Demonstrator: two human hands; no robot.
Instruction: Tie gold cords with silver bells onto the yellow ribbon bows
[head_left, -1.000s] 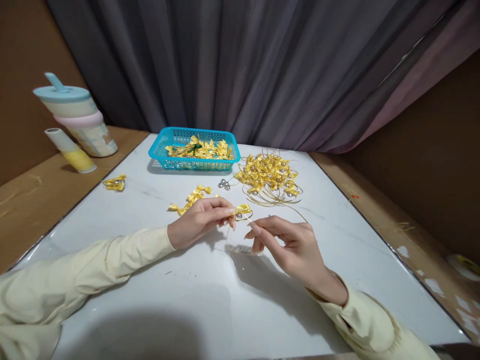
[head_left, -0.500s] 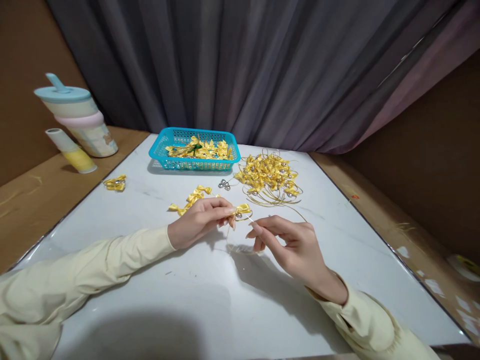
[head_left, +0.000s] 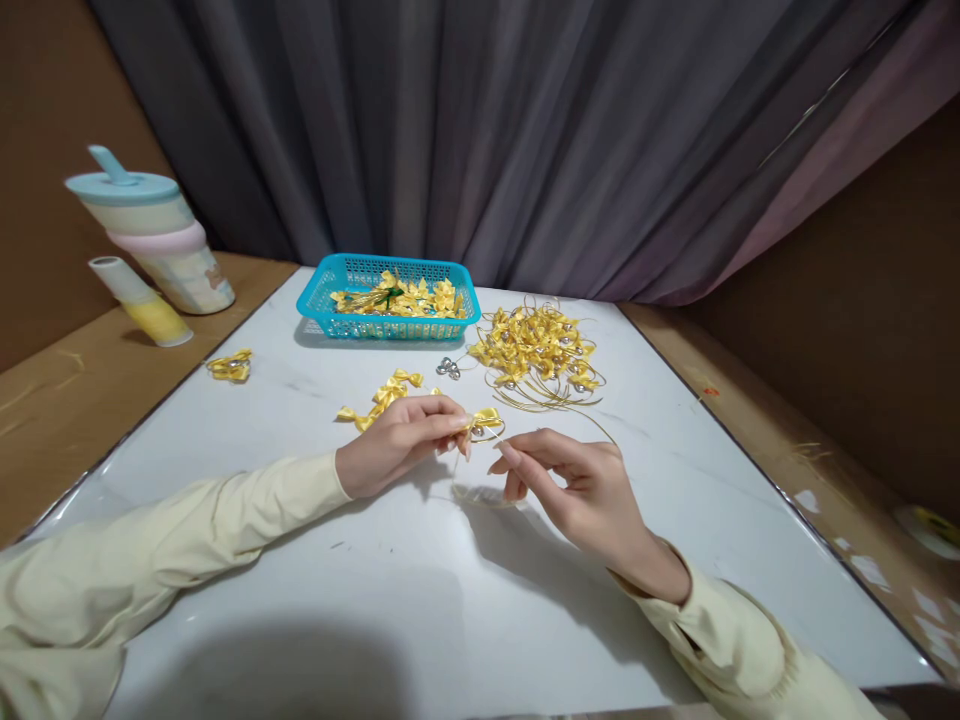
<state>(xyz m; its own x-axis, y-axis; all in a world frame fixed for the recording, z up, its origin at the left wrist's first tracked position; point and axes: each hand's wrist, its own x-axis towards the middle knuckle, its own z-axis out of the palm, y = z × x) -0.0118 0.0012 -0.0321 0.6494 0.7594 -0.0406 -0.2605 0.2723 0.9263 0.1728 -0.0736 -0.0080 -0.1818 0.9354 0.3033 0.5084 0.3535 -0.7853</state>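
Observation:
Between its thumb and fingers, my left hand (head_left: pixel 411 438) pinches a yellow ribbon bow (head_left: pixel 486 416). A small silver bell (head_left: pixel 478 431) hangs close under the bow, beside a loop of gold cord. My right hand (head_left: pixel 574 490) is closed in a pinch on a thin pale thread (head_left: pixel 493 434) that runs up to the bow. A slack loop of the thread dangles below, between the hands. Several loose yellow bows (head_left: pixel 388 394) lie just behind my left hand, partly covered by it. Some silver bells (head_left: pixel 448 368) rest together farther back.
A blue plastic basket (head_left: pixel 315 312) with yellow bows stands at the back. Right of it lies a heap of bows with bells and gold cords (head_left: pixel 536 345). One bow bundle (head_left: pixel 230 365) sits at the left, near a tumbler (head_left: pixel 161 240) and a thread spool (head_left: pixel 142 303).
My right hand has shifted very slightly left along the thread towards the bow. My left hand keeps its place with the bow.

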